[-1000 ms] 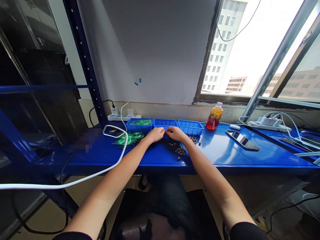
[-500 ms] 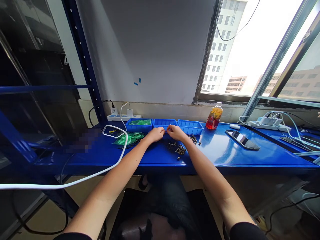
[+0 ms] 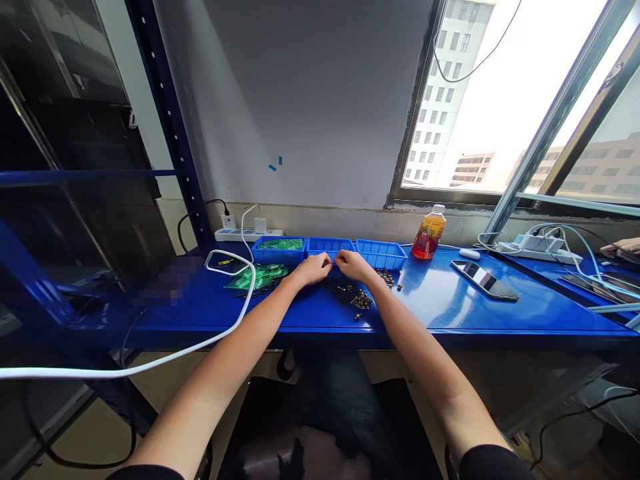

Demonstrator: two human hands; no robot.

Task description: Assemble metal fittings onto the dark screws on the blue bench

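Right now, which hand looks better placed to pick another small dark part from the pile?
Probably the right hand: the pile of small dark parts lies just below its wrist, while the left hand sits farther over, nearer the green bags.

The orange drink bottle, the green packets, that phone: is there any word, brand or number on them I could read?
None can be read.
Orange drink bottle with white cap: its label shows colours only, print too small.
Green plastic packets: markings blurred.
Dark flat phone: screen shows only reflections.
White power strip: no legible lettering.
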